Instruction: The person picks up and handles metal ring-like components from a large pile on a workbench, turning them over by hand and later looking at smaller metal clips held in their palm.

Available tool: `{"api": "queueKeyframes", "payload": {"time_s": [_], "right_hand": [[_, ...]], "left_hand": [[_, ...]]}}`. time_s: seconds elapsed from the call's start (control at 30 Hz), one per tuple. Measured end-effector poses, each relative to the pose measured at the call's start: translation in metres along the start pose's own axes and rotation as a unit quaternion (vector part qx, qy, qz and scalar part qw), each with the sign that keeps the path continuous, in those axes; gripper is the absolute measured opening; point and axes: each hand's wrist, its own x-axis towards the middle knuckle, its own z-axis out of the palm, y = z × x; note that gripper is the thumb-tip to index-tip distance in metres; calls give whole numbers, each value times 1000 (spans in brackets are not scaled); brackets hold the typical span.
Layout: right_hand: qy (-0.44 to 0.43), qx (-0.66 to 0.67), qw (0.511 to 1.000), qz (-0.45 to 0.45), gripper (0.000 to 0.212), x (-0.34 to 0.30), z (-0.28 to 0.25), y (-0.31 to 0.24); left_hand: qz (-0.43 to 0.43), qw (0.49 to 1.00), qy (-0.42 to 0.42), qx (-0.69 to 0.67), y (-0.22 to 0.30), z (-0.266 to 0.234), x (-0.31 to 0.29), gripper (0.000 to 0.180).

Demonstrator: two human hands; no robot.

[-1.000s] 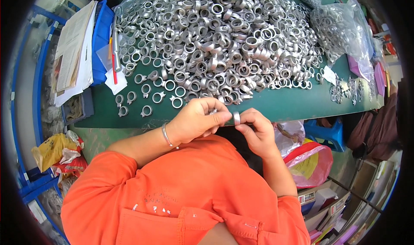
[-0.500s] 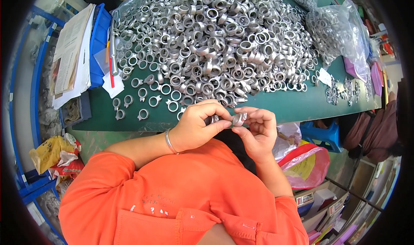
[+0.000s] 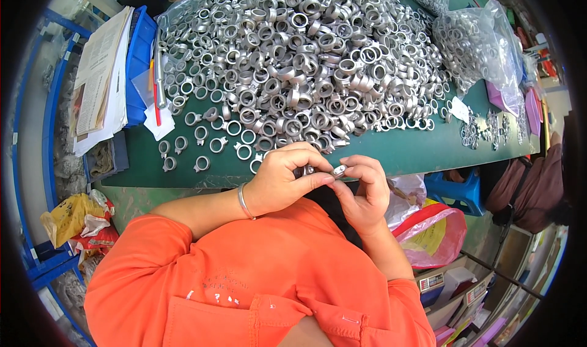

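Note:
Just off the near edge of the green table, my two hands meet at the fingertips. My left hand (image 3: 282, 174), with a silver bangle at its wrist, is closed; its curled fingers mostly hide a grey metal ring (image 3: 308, 170). Thumb and fingers of my right hand (image 3: 367, 191) pinch a small metal ring fitting (image 3: 339, 171), tilted so that its narrow lug side shows. This fitting touches or nearly touches my left fingertips. Beyond the hands rises a large heap of similar metal rings (image 3: 299, 66), with several loose ones (image 3: 202, 163) at its left front.
A blue tray (image 3: 139, 66) with papers (image 3: 104, 78) stands at the left. Clear bags of rings (image 3: 477, 41) lie at the right, near small shiny parts (image 3: 489, 130). Below the table at the right are a blue stool (image 3: 455, 191) and a red-rimmed pink bag (image 3: 434, 234).
The fitting in my right fingers has turned, from showing its broad ring side to showing its narrow end. My right hand has shifted slightly left; my left hand stays almost in place.

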Motion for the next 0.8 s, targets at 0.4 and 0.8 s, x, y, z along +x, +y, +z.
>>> {"api": "queueKeyframes", "payload": {"time_s": [0.4, 0.8], "right_hand": [[-10, 5, 1000, 7, 32, -1, 3, 0], [245, -175, 946, -117, 34, 112, -113, 32]], "left_hand": [[-1, 1000, 14, 2, 0, 0, -2, 12], [-34, 999, 17, -32, 5, -2, 0, 7]]}}
